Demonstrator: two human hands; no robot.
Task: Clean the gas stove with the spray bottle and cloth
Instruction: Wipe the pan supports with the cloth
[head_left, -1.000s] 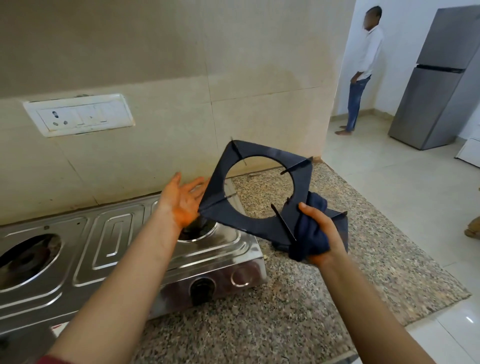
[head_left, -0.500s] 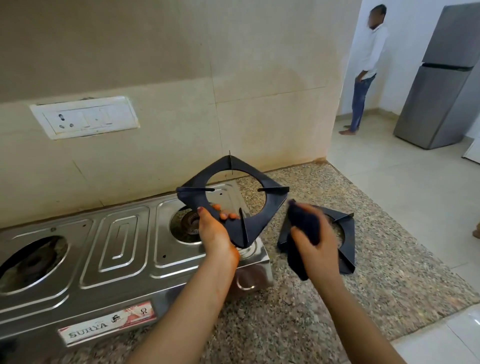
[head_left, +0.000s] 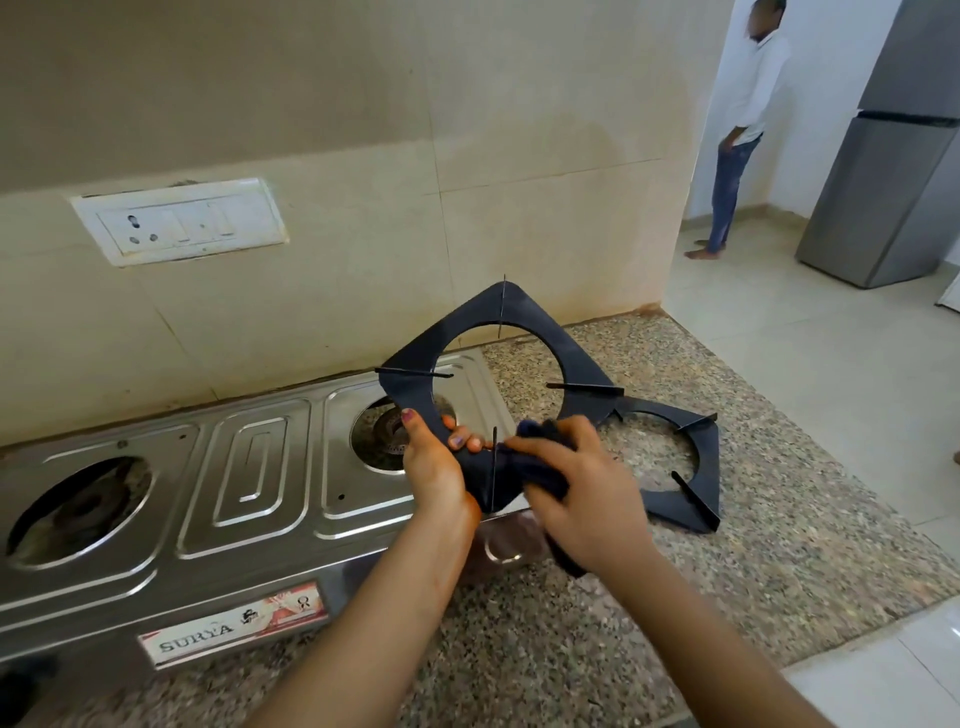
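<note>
While the left hand (head_left: 434, 467) grips the black square metal pan support (head_left: 519, 309) by its near-left side, thumb on top & fingers curled up through the round opening, the right hand (head_left: 587, 499) is clenched round a bunched dark blue cloth (head_left: 537, 475) & presses it onto the support's near corner. Both hands are grasping, neither relaxed. The support is off the surface, tilted w/ its far corner raised twd the wall, over the right end of the stainless steel two-burner gas stove (head_left: 249, 467). Its 4 thin prongs point inward to the ring; finish looks matt & dark.

The stove sits on the speckled granite bench (head_left: 805, 545) along the back edge, against the beige tiled wall. Its top is shiny w/ embossed panels. The right burner shows partly through & beside the held ring; the left burner opening looks dark inside. The front carries a red/white "SURYA" label. A second black pan support (head_left: 709, 457) lies flat on the bench right of the stove, nr the right edge.

Hard to see: the stove's left end is cut off by the frame. The front knob area is hidden behind the forearms. Part of the cloth is under the right hand, w/ a tail hanging below the wrist. The held support's near corner is covered by cloth & fingers. Slight blur round the hands.
</note>
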